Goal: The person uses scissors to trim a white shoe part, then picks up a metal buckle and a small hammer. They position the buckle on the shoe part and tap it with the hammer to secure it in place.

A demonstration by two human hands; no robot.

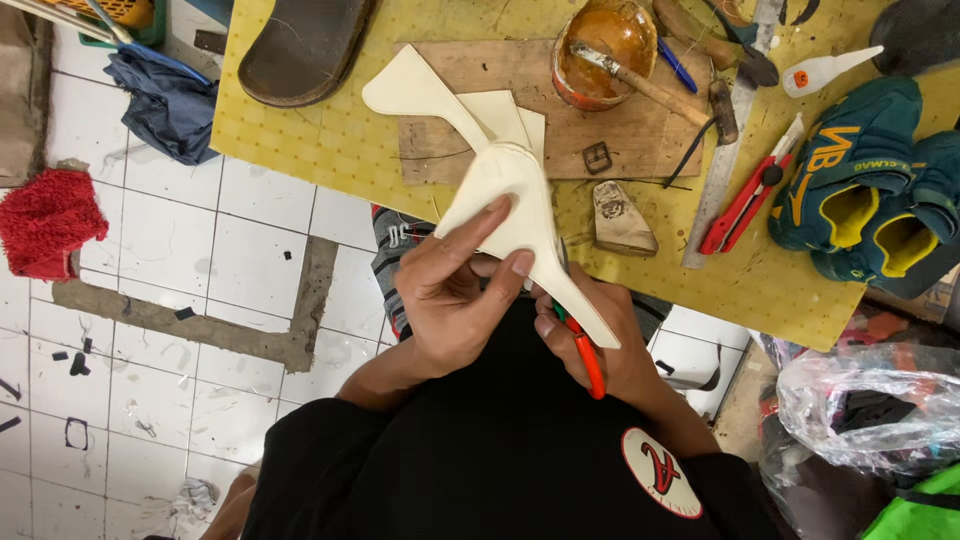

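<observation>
My left hand (455,295) holds a cream-coloured cut piece of leather-like sheet (500,180), fingers on its face and thumb near its lower edge. The piece is curved, with a rounded lobe at the upper left and a long narrow tip at the lower right. My right hand (600,340) sits under that tip and grips a red-handled tool (588,362); its blade is hidden behind the sheet. Both hands are in front of my chest, just off the near edge of the yellow work table (330,140).
On the table lie a wooden board (640,135), an orange glue bowl with a brush (605,40), a metal ruler (725,150), a red utility knife (745,195), a dark shoe sole (300,45), a white glue bottle (825,70) and two teal shoes (870,185). White tiled floor lies at left.
</observation>
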